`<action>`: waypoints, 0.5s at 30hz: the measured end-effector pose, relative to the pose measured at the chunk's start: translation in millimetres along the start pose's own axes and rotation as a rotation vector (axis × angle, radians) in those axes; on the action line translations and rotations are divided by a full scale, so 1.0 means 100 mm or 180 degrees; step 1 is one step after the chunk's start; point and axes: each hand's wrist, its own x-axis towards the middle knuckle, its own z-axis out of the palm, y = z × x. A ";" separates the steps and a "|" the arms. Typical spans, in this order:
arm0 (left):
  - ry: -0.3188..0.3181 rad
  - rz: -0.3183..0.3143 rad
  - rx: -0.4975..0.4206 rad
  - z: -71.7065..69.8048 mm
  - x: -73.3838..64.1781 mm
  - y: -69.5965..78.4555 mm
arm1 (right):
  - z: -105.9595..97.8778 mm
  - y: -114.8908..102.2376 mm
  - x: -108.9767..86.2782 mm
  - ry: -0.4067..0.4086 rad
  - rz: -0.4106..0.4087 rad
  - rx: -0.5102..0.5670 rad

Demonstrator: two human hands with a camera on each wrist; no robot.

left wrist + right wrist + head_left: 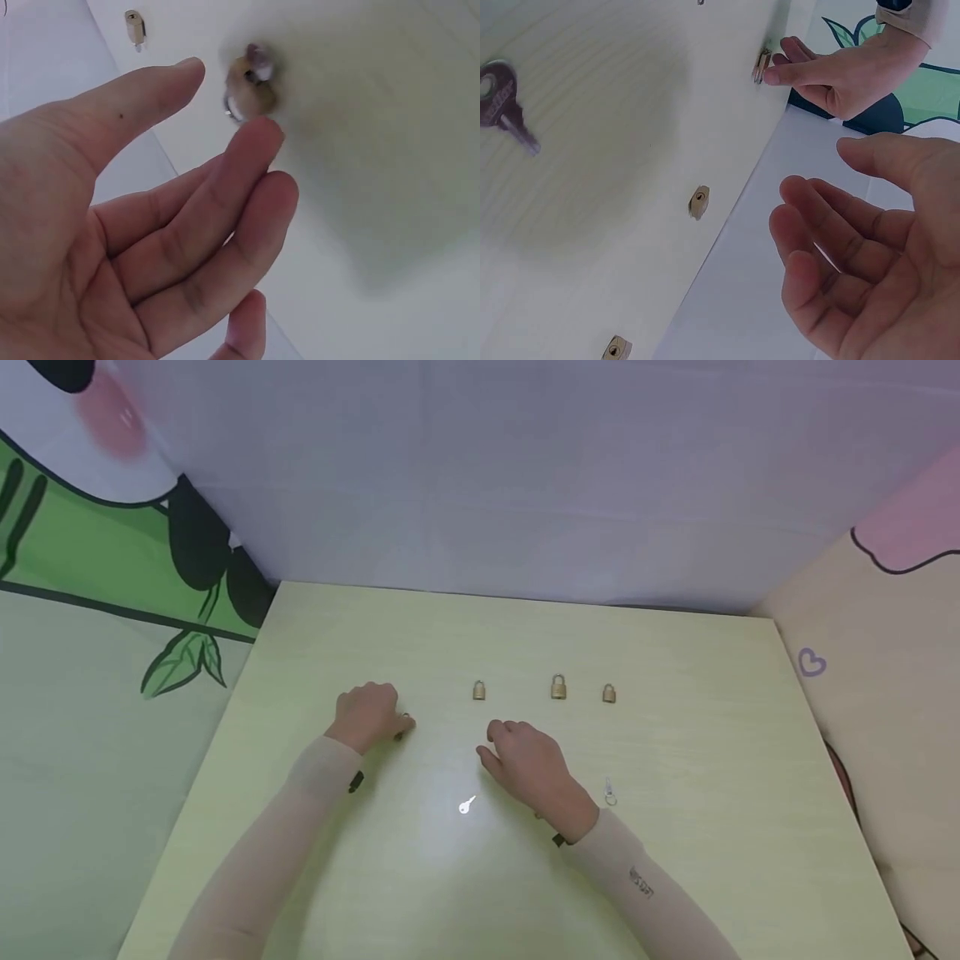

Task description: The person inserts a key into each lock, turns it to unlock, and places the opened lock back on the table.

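Note:
My left hand (367, 714) is at the left of the table, its thumb and fingers apart beside a small brass padlock (246, 94). That padlock is blurred in the left wrist view; a small dark piece at one end may be a key. In the right wrist view the left hand's fingertips are close to this padlock (760, 66); whether they touch it I cannot tell. My right hand (528, 764) hovers over the table with loosely bent fingers and nothing in them. Near it lies a silver key (466, 805).
Three brass padlocks stand in a row behind the hands: a left one (478, 692), a larger middle one (558, 687) and a right one (609, 694). A key with a ring (610, 793) lies right of the right wrist. A pale wall (510, 510) rises behind the table (712, 735).

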 end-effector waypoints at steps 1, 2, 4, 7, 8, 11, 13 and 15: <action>0.0019 0.0008 0.0009 -0.02 0.00 0.02 | -0.01 0.01 -0.01 0.0011 0.0006 -0.0019; 0.0036 0.0017 0.0023 -0.03 0.01 0.03 | -0.01 0.02 -0.02 0.0029 0.0012 -0.0039; 0.0070 0.0047 0.0032 -0.06 0.02 0.07 | -0.02 0.05 -0.05 0.0073 0.0019 -0.0067; 0.0082 0.0081 0.0061 -0.10 0.04 0.15 | -0.04 0.09 -0.10 0.0178 0.0005 -0.0134; 0.0066 0.0097 0.0072 -0.12 0.05 0.19 | -0.04 0.12 -0.11 0.0227 -0.0008 -0.0179; 0.0021 0.0126 0.0092 -0.15 0.07 0.30 | -0.05 0.18 -0.17 0.0416 -0.0061 -0.0304; 0.0042 0.0154 0.0103 -0.18 0.09 0.37 | -0.06 0.22 -0.20 0.0561 -0.0108 -0.0371; 0.0100 0.0183 0.0109 -0.19 0.12 0.44 | -0.08 0.25 -0.23 0.0655 -0.0131 -0.0386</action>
